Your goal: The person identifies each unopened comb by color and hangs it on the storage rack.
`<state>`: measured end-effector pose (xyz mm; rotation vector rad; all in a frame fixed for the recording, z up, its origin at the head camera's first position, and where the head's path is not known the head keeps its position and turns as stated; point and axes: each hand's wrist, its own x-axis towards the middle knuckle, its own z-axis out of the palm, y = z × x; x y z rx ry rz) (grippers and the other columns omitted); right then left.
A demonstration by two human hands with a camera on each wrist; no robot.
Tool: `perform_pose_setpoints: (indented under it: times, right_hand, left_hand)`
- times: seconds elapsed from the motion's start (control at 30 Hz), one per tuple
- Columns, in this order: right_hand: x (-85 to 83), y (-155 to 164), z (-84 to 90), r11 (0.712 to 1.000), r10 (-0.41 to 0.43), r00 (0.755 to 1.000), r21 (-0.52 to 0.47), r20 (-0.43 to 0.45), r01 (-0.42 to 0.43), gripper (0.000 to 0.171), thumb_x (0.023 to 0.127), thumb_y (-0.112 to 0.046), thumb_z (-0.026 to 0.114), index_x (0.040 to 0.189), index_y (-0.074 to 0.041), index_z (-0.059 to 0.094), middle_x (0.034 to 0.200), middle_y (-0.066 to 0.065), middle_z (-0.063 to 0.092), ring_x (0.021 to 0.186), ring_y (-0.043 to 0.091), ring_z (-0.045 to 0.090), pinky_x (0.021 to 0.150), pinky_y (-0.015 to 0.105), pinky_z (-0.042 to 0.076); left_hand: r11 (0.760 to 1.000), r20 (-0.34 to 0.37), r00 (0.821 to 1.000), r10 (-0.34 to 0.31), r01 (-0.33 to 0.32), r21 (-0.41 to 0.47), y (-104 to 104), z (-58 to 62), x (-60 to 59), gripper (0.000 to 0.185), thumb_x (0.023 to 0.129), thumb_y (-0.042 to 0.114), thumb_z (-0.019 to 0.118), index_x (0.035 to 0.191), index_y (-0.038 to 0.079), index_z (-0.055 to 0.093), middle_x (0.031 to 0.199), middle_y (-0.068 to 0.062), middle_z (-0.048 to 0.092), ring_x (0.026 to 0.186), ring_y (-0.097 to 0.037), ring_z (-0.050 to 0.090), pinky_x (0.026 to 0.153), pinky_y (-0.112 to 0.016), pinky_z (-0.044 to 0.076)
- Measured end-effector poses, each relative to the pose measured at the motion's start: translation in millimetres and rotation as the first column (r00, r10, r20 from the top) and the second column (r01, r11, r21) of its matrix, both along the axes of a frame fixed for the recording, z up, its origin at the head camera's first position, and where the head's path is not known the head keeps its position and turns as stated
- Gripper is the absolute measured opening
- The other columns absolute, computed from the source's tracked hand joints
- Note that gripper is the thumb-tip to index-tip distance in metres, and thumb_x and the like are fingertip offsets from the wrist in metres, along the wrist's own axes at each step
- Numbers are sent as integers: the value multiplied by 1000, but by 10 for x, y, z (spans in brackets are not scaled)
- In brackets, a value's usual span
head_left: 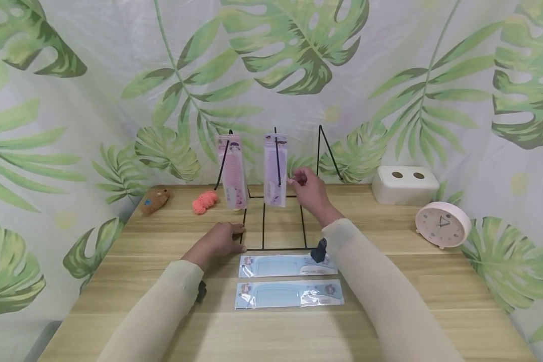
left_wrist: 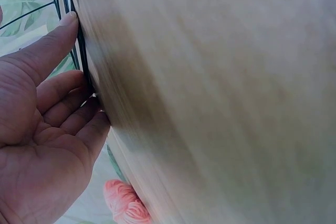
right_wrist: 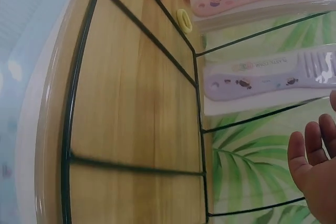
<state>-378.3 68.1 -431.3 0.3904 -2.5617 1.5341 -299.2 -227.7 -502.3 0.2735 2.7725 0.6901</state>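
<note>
A black wire rack (head_left: 263, 229) stands on the table with hooks rising at its back. From its left hook hangs a packaged pink comb (head_left: 234, 173), slightly tilted; from the middle hook, a packaged purple comb (head_left: 275, 161). My right hand (head_left: 311, 193) pinches at the purple pack's right edge, though the exact contact is partly hidden. With thumb and fingers spread, my left hand (head_left: 219, 241) rests against the rack's front left corner; in the left wrist view its thumb (left_wrist: 50, 45) touches the wire. Two packaged blue combs (head_left: 278, 266) lie flat before the rack.
Coral yarn (head_left: 204, 202) and a brown plush toy (head_left: 156, 201) sit to the left. At the right are a white box with two round holes (head_left: 404, 193) and a pink clock (head_left: 443, 224). A yellow ring (right_wrist: 185, 20) lies beside the rack.
</note>
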Motion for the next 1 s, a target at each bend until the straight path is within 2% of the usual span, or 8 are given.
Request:
perform_pose_setpoints:
  times: [0.2,0.37,0.47,0.57,0.63,0.7,0.8,1.0]
  right_hand:
    - [291,278,-21,986,130,991,96,39,-133,38,106,-26,72,136,-4,60,125,13,70,120,32,68,106,50,59]
    - [608,399,-147,945,284,952,134,118,-298,45,102,-27,78,140,-9,60,126,11,70,119,27,68,105,43,61]
    - [831,454,-233,876,414,897,203,153,-438,51,98,-27,84,140,-11,61,127,14,70,117,26,68,103,40,62]
    - [1053,507,-318,774,529,827,293,189,-562,58,94,-28,88,143,-11,63,129,13,72,118,24,69,103,40,62]
    - [1192,547,-363,709,577,788,346,217,-614,62,92,-30,90,145,-13,64,131,9,73,121,21,69,105,41,61]
    - [1306,585,-404,660,609,760,387,225,-644,65,89,-31,92,145,-13,65,131,5,74,120,19,69,105,41,61]
    - [1432,643,-445,612,626,746,448,228,-651,65,87,-32,94,144,-15,67,132,1,74,121,18,69,107,40,60]
    - [1555,729,-475,541,624,753,581,207,-608,63,85,-27,94,142,-14,70,137,-1,71,129,17,65,115,41,55]
  left_hand:
    - [1000,5,1000,-10,10,-5,12,-17,-20,64,96,26,86,153,10,63,168,-11,52,159,-44,40,131,-62,32]
    - [1000,2,1000,-3,3,-16,0,-5,-21,64,97,26,85,154,10,62,169,-11,50,160,-45,38,132,-62,31]
    - [1000,3,1000,-7,7,-17,-3,6,-15,64,97,26,85,154,10,62,170,-11,50,161,-45,38,132,-62,31]
    - [1000,-4,1000,-17,17,-20,0,11,-13,65,96,26,86,154,8,62,169,-12,50,160,-45,38,132,-61,31]
    - [999,-10,1000,-25,25,-23,4,10,-10,65,96,26,86,153,7,63,168,-13,51,159,-45,39,132,-61,32]
    - [999,-12,1000,-29,29,-24,4,4,-15,65,96,26,86,153,7,63,168,-13,51,159,-45,39,132,-61,32]
    - [999,-13,999,-32,31,-20,-3,-4,-22,65,96,26,86,153,7,62,168,-13,51,159,-45,39,132,-61,32]
    - [1000,-4,1000,-22,22,-17,-19,-20,-31,65,96,27,86,154,9,62,169,-12,49,160,-45,38,132,-61,30]
